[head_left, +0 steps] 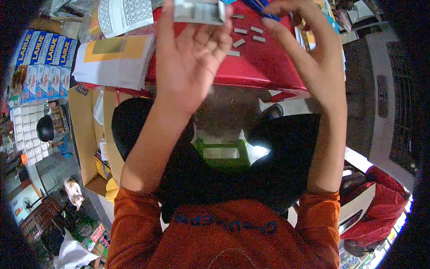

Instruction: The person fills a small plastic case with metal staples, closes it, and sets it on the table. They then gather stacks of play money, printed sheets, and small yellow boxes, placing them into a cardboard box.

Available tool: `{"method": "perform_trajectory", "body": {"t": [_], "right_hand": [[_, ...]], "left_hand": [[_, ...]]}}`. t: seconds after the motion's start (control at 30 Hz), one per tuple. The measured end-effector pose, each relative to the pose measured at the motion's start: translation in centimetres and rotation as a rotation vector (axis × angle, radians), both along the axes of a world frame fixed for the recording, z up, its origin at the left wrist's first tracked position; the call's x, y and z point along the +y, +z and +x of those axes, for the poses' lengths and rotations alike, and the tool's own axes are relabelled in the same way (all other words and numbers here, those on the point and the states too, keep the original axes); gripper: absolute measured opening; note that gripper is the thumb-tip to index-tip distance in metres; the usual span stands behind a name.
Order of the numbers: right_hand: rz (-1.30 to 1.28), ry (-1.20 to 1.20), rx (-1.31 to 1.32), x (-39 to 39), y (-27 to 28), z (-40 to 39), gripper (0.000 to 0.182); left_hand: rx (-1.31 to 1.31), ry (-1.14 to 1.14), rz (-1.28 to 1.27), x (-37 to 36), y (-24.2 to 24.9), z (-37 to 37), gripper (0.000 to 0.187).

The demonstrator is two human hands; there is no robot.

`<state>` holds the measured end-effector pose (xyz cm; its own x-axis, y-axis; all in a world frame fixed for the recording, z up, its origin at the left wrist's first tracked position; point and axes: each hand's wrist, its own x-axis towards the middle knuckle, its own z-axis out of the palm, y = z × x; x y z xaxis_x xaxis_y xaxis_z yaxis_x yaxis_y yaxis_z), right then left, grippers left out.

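Note:
My left hand [195,58], palm up, holds a small pale, box-like frame [199,11] at the top of the view, fingers round its edges. My right hand [309,40] is raised at the upper right, fingers spread and curved, beside a blue object [268,10] on the red table [277,67]. Whether the fingertips touch the blue object is unclear. Between my hands, several small grey flat pieces [239,43] lie scattered on the red surface.
Plastic-wrapped papers [112,62] lie left of my left hand. An open cardboard box [85,134] stands lower left, below stacked blue cartons [45,48]. A cat [74,193] is on the floor. A person's red sleeve [380,208] shows at right.

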<state>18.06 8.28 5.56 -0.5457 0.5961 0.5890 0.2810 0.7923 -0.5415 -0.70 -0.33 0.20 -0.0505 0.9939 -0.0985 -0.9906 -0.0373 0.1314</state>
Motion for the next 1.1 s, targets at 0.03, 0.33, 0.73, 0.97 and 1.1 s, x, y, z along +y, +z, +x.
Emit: {"method": "perform_trajectory", "body": {"t": [0.03,0.33,0.73,0.97,1.1], "right_hand": [[-0.044,-0.024,-0.174,0.6,-0.2,0.7,0.021],[0.097,-0.094,-0.438,3.1,-5.1,1.9,0.018],[-0.069,-0.112,-0.304,2.1,-2.2,2.3,0.019],[-0.267,-0.051,-0.128,-1.9,2.8,1.1,0.017],[-0.433,0.016,-0.247,-2.1,3.8,1.7,0.02]], "left_hand": [[-0.081,0.053,-0.011,0.2,0.4,0.2,0.061],[-0.035,0.058,0.013,0.0,0.2,0.0,0.057],[0.075,0.059,-0.043,0.1,0.5,1.8,0.058],[0.408,0.07,0.055,0.7,-1.0,3.1,0.056],[0.519,0.135,0.04,0.8,-0.9,4.6,0.056]]}}
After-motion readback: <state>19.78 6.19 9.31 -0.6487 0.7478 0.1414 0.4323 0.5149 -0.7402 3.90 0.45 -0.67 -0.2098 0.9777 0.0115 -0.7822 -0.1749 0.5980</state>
